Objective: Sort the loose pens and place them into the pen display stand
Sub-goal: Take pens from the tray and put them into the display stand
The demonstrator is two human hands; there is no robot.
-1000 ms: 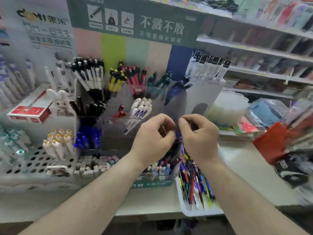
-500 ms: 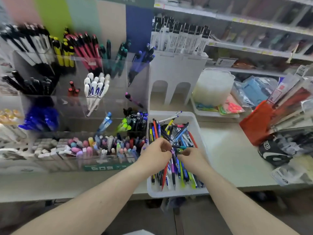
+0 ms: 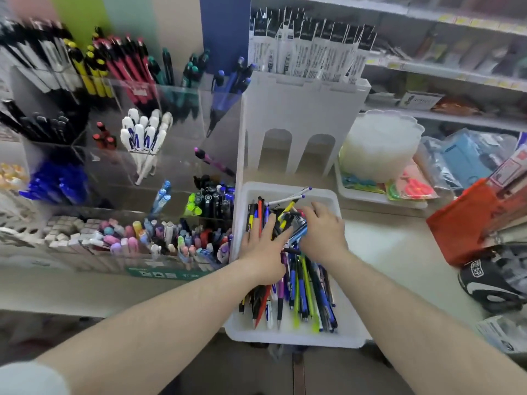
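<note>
While both hands spread flat, gripping nothing: left hand (image 3: 263,246), right hand (image 3: 323,232) rest on loose pens (image 3: 302,283); pen axes run fore-aft; pen display stand (image 3: 159,155) lies left, nearer left hand.

Bright, even shop light, soft shadows; wide-angle bending at edges, motion blur softening the left side.

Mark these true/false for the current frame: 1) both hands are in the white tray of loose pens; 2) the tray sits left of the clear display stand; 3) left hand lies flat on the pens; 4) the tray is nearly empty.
1) True: left hand and right hand are both over the loose pens in the white tray.
2) False: the tray sits right of the clear display stand.
3) True: its fingers are spread, straight, on the pile.
4) False: it holds many pens.
</note>
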